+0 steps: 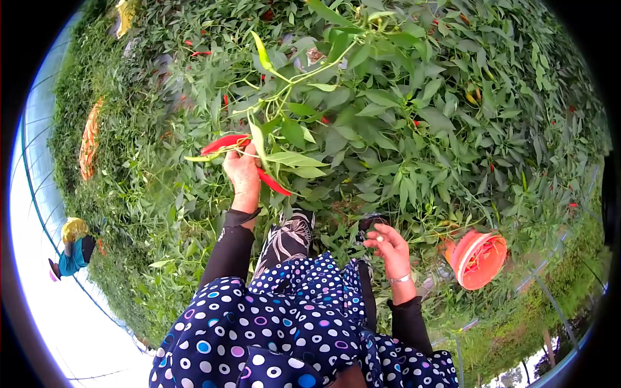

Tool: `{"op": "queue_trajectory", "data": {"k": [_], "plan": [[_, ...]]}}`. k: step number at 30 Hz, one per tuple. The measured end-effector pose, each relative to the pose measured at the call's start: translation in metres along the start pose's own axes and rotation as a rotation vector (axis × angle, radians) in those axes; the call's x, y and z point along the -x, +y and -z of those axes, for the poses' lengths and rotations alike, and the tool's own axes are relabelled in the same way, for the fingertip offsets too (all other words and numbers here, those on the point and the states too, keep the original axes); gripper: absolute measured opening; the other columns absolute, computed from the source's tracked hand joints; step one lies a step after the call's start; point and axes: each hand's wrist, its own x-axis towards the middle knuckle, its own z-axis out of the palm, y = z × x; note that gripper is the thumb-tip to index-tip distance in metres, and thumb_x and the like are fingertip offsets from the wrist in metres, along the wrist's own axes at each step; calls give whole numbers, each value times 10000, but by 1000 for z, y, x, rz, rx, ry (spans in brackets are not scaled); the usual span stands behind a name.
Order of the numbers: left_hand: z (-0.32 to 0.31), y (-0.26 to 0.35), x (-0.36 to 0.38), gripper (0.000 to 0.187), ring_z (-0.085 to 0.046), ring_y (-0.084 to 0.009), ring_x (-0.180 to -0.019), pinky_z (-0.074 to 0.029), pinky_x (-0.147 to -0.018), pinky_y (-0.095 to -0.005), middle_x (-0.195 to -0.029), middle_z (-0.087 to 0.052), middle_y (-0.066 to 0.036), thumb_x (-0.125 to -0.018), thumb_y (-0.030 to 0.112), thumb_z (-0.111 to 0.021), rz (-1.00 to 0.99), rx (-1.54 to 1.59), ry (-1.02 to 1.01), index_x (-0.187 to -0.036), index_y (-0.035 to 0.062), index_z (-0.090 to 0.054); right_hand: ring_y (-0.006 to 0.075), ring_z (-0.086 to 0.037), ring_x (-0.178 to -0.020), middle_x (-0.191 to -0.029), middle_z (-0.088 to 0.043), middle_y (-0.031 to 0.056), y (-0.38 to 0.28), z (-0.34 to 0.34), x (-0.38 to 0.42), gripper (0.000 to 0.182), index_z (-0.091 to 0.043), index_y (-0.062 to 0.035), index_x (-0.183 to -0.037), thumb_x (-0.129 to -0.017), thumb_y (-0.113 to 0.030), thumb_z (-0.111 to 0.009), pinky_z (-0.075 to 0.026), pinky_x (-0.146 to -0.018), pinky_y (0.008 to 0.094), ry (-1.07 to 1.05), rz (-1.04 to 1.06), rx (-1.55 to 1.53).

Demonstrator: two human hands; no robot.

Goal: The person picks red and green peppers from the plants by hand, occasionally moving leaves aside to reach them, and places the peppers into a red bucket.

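Note:
My left hand is closed at a pepper plant's stems, with a red pepper above its fingers and another red pepper just to its right. A thin yellow-green pepper points left beside the first one. Higher on the same branch hangs a light green pepper. My right hand is held apart from the plants, fingers curled, with a small pale thing at the fingertips that is too small to name. To its right is a pinkish-red bucket with red peppers inside.
Dense pepper plants surround me, with scattered red peppers among the leaves. Another person bends at the far left. A long orange-red heap lies at upper left, and a yellow bag stands beyond it.

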Motion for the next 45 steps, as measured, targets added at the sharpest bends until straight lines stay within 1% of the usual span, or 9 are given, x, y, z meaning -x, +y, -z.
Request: {"op": "queue_trajectory", "data": {"k": [7, 12, 15, 18, 21, 29, 36, 41, 45], "plan": [[1, 45, 66, 71, -375, -17, -482, -299, -431, -167, -668, -546, 15, -801, 40, -588, -213, -367, -191, -868, 27, -573, 160, -579, -889, -1028, -572, 91, 10, -5, 6, 352, -466, -18, -1169, -830, -70, -544, -445, -725, 228, -100, 122, -148], [-15, 11, 150, 238, -549, -116, -561, -445, -512, -236, -697, -599, -63, -671, 49, -687, -204, -909, -994, -898, 32, -618, 224, -449, -1094, -1173, -464, 141, 14, -23, 2, 701, -254, -31, -1319, -754, -122, -659, -391, -908, 329, -180, 203, -311], [-35, -16, 197, 236, -556, -122, -587, -457, -522, -242, -689, -598, -63, -681, 54, -683, -129, -832, -1358, -910, 32, -629, 163, -561, -883, -979, -576, 92, 35, -7, 3, 423, -455, -3, -1179, -804, -132, -602, -448, -790, 263, -111, 125, -363], [-48, -48, 219, 180, -531, -91, -546, -426, -519, -201, -712, -608, -60, -756, 69, -631, -120, -656, -1311, -931, 28, -623, 166, -591, -824, -915, -609, 72, 53, 26, 18, 194, -544, -37, -992, -828, -141, -533, -468, -701, 270, 36, 138, -697], [-62, -70, 229, 223, -463, -59, -487, -378, -460, -188, -682, -580, -25, -890, 196, -477, 646, -462, -839, -927, 4, -584, 193, -587, -915, -953, -600, 77, 67, 64, 32, 148, -537, -56, -931, -814, -141, -508, -446, -681, 249, 135, 116, -750], [-104, -141, 313, 230, -504, -91, -845, -417, -757, -221, -952, -567, -54, -893, 139, -458, 414, -410, -972, -1093, 31, -494, 125, -570, -639, -870, -546, 52, 106, 94, 57, 363, -431, -15, -1174, -842, -121, -534, -481, -546, 246, 50, 107, -612], [-132, -171, 282, 287, -526, -121, -874, -434, -792, -253, -977, -559, -66, -815, 70, -567, -34, -667, -1105, -1090, 7, -518, 192, -561, -716, -889, -588, 113, 141, 292, 96, 267, -498, -22, -1081, -849, -150, -527, -474, -604, 298, 518, 472, -1076], [-187, -174, 226, 302, -569, -237, -891, -440, -799, -298, -961, -575, -118, -745, 87, -627, -631, -905, -1076, -1028, 19, -551, 224, -531, -1033, -1105, -555, 93, 151, 410, 113, 427, -414, -40, -1207, -840, -217, -543, -400, -678, 222, 1112, 285, -723], [-236, -214, 170, 500, -521, -310, -1000, -405, -877, -384, -1031, -555, -167, -725, 271, -640, -833, -1412, -1152, -1141, 38, -490, 173, -549, -1018, -1126, -557, 69, 158, 382, 95, 454, -411, -39, -1242, -838, -197, -545, -388, -668, 207, 1026, 310, -469]]}}
